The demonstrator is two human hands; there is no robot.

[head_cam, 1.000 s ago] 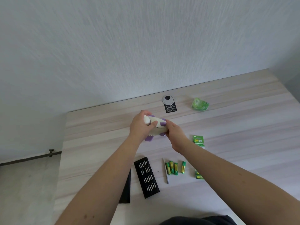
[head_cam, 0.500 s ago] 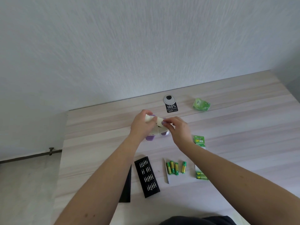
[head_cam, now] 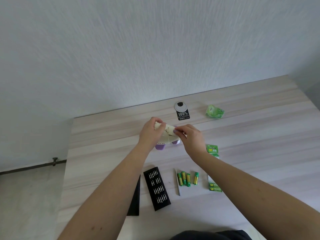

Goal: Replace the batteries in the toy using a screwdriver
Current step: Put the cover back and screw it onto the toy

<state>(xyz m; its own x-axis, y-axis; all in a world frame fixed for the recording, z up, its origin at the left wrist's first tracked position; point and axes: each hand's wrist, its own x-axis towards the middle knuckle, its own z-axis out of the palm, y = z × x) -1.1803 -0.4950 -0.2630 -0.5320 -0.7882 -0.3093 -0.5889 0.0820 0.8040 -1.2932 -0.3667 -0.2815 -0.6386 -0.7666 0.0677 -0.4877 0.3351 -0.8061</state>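
Both hands work the toy point(head_cam: 167, 135): left hand point(head_cam: 150, 134) grips its body, right hand point(head_cam: 191, 138) pinches its top; four batteries point(head_cam: 187, 178) lie nearer than the right hand.

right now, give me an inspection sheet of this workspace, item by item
surface: pale wood-grain table, set against a white wall.
job's things: white and purple toy held above the table; four loose batteries near the front edge; thin screwdriver lying left of them; black bit tray further left.
clutter: green battery packs, crumpled green wrapper at the back, black label, black lid beside the tray.
grips: left hand holds the toy; right hand pinches at its top, what it pinches is too small to tell.
cables: nothing seen; round grommet in the table.
surroundings: grey floor, a rail along the wall base.
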